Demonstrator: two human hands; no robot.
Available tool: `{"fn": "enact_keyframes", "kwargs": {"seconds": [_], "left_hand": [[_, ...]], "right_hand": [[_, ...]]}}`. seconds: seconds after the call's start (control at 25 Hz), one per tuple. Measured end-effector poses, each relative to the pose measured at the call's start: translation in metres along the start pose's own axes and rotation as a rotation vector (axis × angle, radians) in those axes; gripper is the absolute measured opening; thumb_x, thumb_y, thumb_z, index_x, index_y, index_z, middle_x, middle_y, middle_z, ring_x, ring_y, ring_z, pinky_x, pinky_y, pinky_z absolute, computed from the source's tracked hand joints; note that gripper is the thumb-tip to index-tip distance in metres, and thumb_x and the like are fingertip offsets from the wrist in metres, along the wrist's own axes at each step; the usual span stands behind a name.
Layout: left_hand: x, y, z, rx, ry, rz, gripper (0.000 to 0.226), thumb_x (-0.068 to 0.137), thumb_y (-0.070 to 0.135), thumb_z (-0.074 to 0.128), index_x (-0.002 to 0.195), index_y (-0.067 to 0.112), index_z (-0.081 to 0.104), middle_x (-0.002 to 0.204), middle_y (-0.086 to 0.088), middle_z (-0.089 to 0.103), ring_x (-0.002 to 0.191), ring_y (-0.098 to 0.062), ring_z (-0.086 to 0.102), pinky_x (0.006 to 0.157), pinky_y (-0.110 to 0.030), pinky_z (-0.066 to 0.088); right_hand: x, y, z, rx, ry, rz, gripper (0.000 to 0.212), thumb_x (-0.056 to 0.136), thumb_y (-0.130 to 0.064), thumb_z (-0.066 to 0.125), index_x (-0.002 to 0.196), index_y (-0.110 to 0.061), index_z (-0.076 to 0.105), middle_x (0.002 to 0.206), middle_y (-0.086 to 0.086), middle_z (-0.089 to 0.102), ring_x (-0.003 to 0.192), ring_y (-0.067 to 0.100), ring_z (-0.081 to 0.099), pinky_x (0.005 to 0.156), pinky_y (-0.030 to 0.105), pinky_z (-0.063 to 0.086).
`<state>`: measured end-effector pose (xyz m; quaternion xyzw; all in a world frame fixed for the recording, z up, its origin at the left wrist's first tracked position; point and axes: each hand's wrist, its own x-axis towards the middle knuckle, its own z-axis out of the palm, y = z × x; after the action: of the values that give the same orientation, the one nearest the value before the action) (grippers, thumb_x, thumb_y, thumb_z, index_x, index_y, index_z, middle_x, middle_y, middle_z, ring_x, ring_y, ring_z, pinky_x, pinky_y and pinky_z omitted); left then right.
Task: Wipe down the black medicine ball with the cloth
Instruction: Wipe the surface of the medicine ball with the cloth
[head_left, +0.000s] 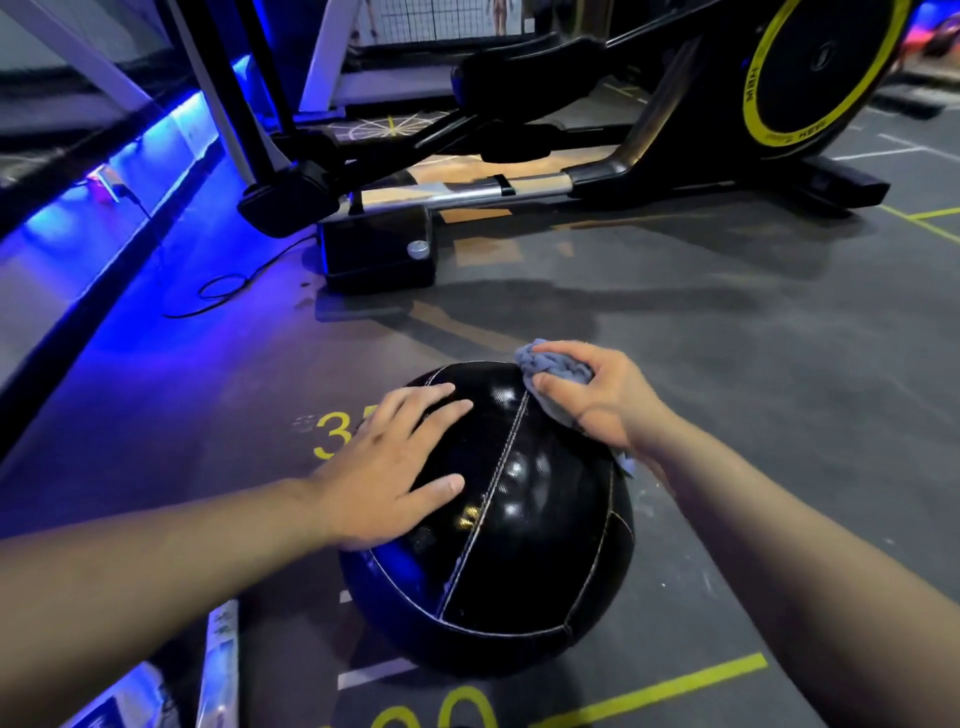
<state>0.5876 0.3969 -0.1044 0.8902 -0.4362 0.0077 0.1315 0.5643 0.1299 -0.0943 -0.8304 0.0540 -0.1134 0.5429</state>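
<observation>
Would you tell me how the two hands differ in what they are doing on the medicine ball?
The left hand lies flat and empty, fingers spread on the ball; the right hand is closed around a bunched blue cloth, pressing it to the far upper side. Both touch the ball.

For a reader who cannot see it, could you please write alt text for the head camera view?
A right hand presses a bunched blue cloth on a black medicine ball on a gym floor, the left hand flat on the ball. An exercise machine stands behind.

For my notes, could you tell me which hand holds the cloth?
The right hand clutches the crumpled blue-grey cloth; the left hand lies flat and empty.
</observation>
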Motion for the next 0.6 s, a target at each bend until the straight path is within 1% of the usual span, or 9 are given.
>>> {"fn": "enact_keyframes", "kwargs": {"seconds": [0.04,0.12,0.16,0.24,0.36,0.48,0.56,0.6], "left_hand": [[-0.003,0.001,-0.001,0.006,-0.01,0.016,0.076,0.086,0.061,0.04,0.152,0.029,0.019,0.157,0.007,0.014,0.145,-0.015,0.011,0.117,-0.045,0.025],[-0.008,0.003,-0.002,0.013,-0.031,0.04,0.082,0.083,0.061,0.047,0.153,0.029,0.019,0.159,0.006,0.011,0.146,-0.017,0.009,0.118,-0.044,0.023],[-0.01,0.003,-0.002,0.018,-0.044,0.045,0.084,0.081,0.062,0.048,0.153,0.029,0.018,0.159,0.006,0.009,0.147,-0.017,0.007,0.119,-0.044,0.021],[-0.014,0.0,-0.002,0.034,-0.074,0.049,0.086,0.082,0.063,0.047,0.154,0.029,0.014,0.161,0.006,0.004,0.148,-0.017,0.001,0.12,-0.045,0.017],[-0.017,-0.015,-0.005,0.094,-0.133,0.106,0.081,0.09,0.066,0.038,0.154,0.029,0.005,0.162,0.003,-0.005,0.149,-0.015,-0.01,0.122,-0.05,0.003],[-0.016,-0.03,-0.008,0.188,-0.177,0.197,0.08,0.091,0.072,0.025,0.153,0.031,-0.004,0.161,-0.001,-0.009,0.15,-0.016,-0.014,0.118,-0.052,-0.011],[-0.011,-0.044,-0.012,0.26,-0.176,0.164,0.084,0.087,0.077,0.015,0.153,0.03,-0.008,0.161,-0.004,-0.012,0.149,-0.019,-0.016,0.116,-0.052,-0.017],[-0.009,-0.051,-0.016,0.301,-0.168,0.095,0.087,0.085,0.078,0.012,0.153,0.029,-0.01,0.16,-0.005,-0.013,0.149,-0.021,-0.016,0.114,-0.054,-0.018]], "right_hand": [[0.009,0.002,-0.005,0.018,-0.033,0.052,0.027,0.082,-0.015,0.073,0.108,-0.022,0.072,0.114,-0.008,0.07,0.101,0.004,0.065,0.091,0.014,0.047],[0.019,0.008,-0.009,0.02,-0.046,0.131,0.025,0.084,-0.016,0.071,0.109,-0.017,0.071,0.106,-0.004,0.072,0.092,0.006,0.065,0.078,0.006,0.047],[0.02,0.01,-0.009,0.017,-0.044,0.144,0.025,0.084,-0.018,0.071,0.109,-0.017,0.072,0.104,-0.003,0.073,0.089,0.006,0.065,0.075,0.004,0.047],[0.018,0.012,-0.009,0.004,-0.044,0.119,0.021,0.085,-0.02,0.07,0.106,-0.02,0.072,0.104,-0.005,0.073,0.088,0.003,0.065,0.075,0.005,0.047],[0.006,0.008,-0.01,-0.03,-0.089,0.078,0.016,0.085,-0.02,0.07,0.101,-0.022,0.071,0.098,-0.005,0.073,0.081,0.001,0.064,0.075,0.011,0.047],[-0.015,0.007,-0.016,-0.1,-0.081,0.081,0.008,0.083,-0.021,0.071,0.09,-0.023,0.069,0.087,-0.007,0.07,0.071,0.001,0.059,0.074,0.02,0.047],[-0.031,0.007,-0.023,-0.168,-0.048,0.088,0.008,0.081,-0.024,0.072,0.081,-0.023,0.064,0.075,-0.012,0.063,0.067,0.003,0.055,0.073,0.025,0.047],[-0.04,0.005,-0.026,-0.204,-0.023,0.095,0.012,0.08,-0.026,0.072,0.077,-0.023,0.061,0.071,-0.013,0.06,0.065,0.004,0.053,0.072,0.027,0.046]]}}
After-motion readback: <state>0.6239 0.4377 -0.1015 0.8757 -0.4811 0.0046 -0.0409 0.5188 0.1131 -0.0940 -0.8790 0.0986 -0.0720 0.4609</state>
